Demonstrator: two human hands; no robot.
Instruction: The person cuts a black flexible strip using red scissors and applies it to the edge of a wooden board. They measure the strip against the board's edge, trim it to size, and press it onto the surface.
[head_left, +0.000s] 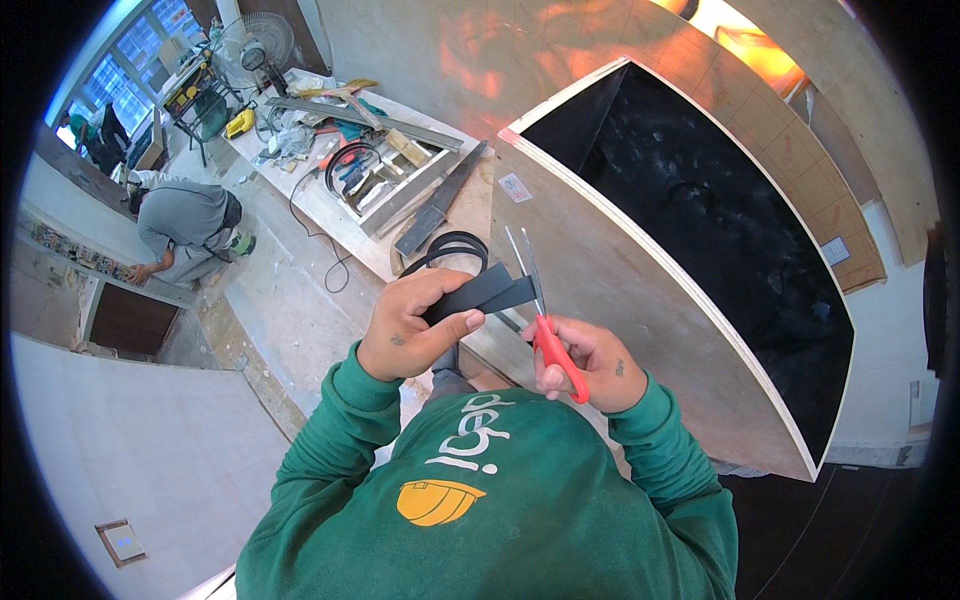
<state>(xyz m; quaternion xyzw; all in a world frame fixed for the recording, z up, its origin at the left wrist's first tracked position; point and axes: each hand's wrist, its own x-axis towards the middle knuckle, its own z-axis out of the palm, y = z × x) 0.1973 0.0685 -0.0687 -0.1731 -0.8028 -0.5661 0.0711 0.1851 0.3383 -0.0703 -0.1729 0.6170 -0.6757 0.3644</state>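
Note:
Pinched between the thumb and fingers of my left hand [410,325] is a dark grey, flat strip [478,291], folded or doubled so that two ends cross. More of the band [455,243] loops away behind that hand. My right hand [590,362] is closed round the red handles of a pair of scissors [552,350]. The scissor blades point up and away and stand a little apart. The strip's right end [518,292] is at the blades; whether it lies between them I cannot tell.
A curved wooden cabinet [610,270] with a black interior stands close on the right. Ahead, a workbench [300,190] carries a tool tray [400,195], offcuts and a metal bar. A cable [320,235] hangs off it. At left a person [190,220] crouches by the wall.

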